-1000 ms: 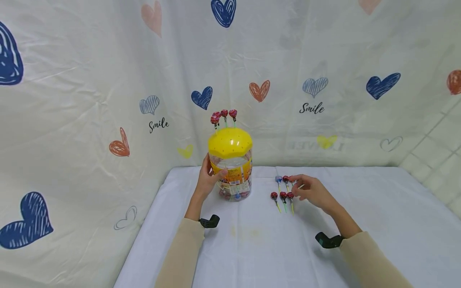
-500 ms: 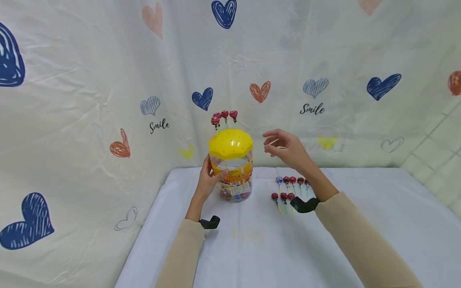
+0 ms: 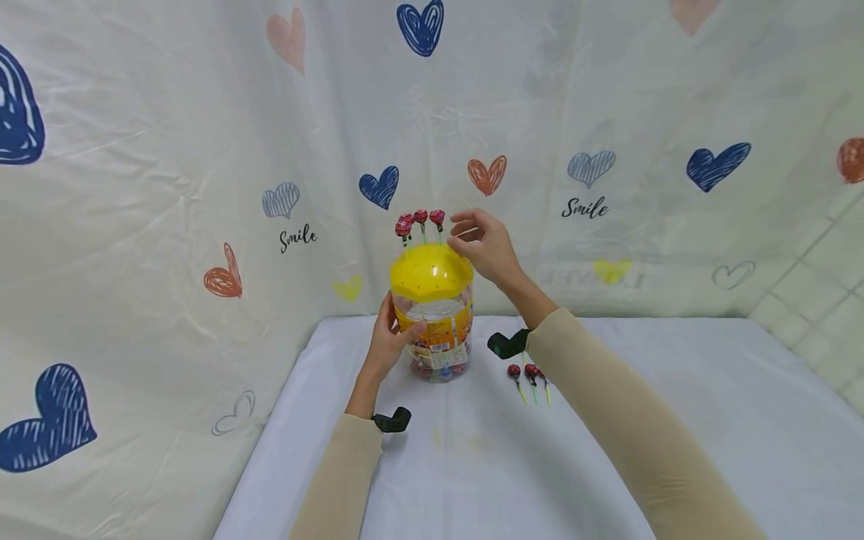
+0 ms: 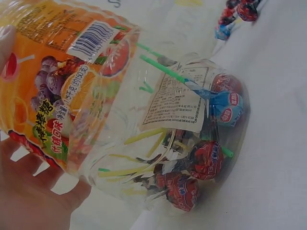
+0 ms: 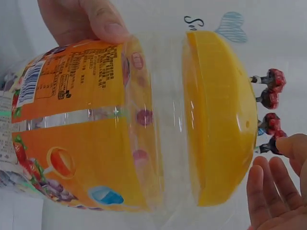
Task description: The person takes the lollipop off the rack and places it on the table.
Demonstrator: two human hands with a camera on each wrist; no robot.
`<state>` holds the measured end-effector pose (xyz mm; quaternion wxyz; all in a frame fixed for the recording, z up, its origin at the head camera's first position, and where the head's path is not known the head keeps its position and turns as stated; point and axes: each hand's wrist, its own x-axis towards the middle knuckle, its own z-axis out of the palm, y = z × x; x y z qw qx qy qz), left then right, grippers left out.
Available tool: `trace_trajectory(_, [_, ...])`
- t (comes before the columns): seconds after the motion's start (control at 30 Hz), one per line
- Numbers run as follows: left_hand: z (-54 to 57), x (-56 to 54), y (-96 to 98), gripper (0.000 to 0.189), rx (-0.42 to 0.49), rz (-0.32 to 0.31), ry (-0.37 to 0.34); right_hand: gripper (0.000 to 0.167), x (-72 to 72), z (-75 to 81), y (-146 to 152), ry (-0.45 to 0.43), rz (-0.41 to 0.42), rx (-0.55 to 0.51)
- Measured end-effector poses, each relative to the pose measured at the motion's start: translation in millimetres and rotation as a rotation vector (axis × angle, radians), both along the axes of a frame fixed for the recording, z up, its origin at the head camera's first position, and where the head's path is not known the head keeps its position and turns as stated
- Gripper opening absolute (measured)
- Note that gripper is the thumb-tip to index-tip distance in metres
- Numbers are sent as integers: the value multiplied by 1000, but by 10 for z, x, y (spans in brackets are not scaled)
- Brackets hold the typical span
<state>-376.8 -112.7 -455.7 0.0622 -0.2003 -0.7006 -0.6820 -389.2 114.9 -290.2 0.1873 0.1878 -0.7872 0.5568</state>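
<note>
A clear candy jar with an orange fruit label stands on the cloth under a yellow domed lid. My left hand grips its left side, fingers behind and thumb in front. Several lollipops stick up from the lid's holes. Just to their right is my right hand, fingers bent loosely and apart, with nothing seen held between them. In the right wrist view its thumb overlaps the nearest lollipop head; contact cannot be told. Wrapped lollipops lie inside the jar's bottom.
Lollipops lie on the white tablecloth right of the jar; the right forearm hides others behind them. A white curtain printed with hearts hangs behind the table. Each wrist wears a black camera mount.
My right hand has risen from beside the lollipops on the table and gone left to the lid's right side. My left hand still grips the jar in the same place.
</note>
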Motion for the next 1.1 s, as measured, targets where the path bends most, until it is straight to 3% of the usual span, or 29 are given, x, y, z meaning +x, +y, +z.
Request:
trace_trajectory(0.4, [-8,6,-2,87,14,-8,10,35,-207,5,-227,-19,-95,-2])
trace_trajectory(0.9, [-15,1,12,92,-2,13,17,38,-254,78,-239,50,-109,21])
trace_trajectory(1.1, [-15,3,13,92,-2,15,8,36,-221,180,-211,101,-115,-26])
